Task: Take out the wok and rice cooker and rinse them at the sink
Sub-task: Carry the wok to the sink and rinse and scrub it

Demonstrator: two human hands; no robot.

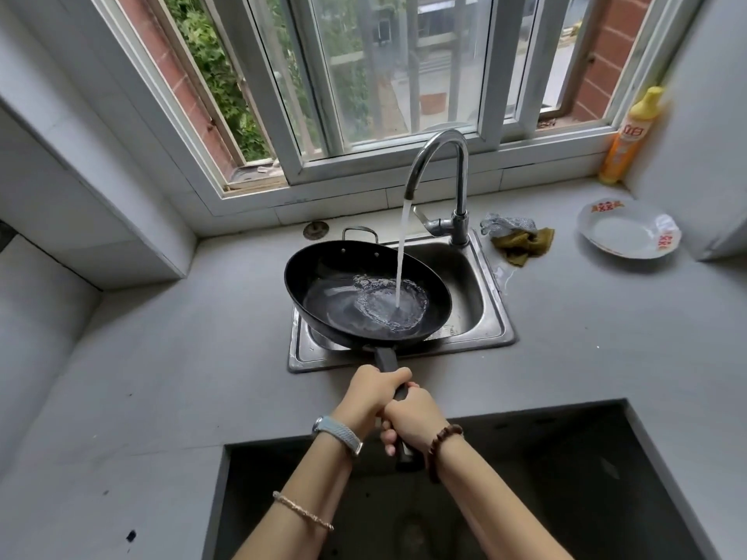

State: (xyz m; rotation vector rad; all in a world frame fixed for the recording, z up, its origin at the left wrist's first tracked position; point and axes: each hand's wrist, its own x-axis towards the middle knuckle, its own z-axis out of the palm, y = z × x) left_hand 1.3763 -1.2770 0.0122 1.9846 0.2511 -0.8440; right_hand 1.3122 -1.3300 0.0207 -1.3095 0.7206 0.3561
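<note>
The wok [323, 272] is being held over the sink [473, 284], its far rim possibly resting on the sink's back edge, though that contact is being hidden by the pan. Its black handle [386, 357] is being gripped by both hands: left hand [376, 392] forward, right hand [410, 422] just behind, fingers being clamped round it. Water from the faucet [463, 183] is being run into the wok and is pooling there. A cloth [523, 240], a white plate [622, 236] and a yellow bottle [626, 143] are lying to the right.

Yellow detergent bottle [630, 135] in right corner; white plate [628, 230] on counter [161, 377]; crumpled cloths [519, 238] left of plate.
</note>
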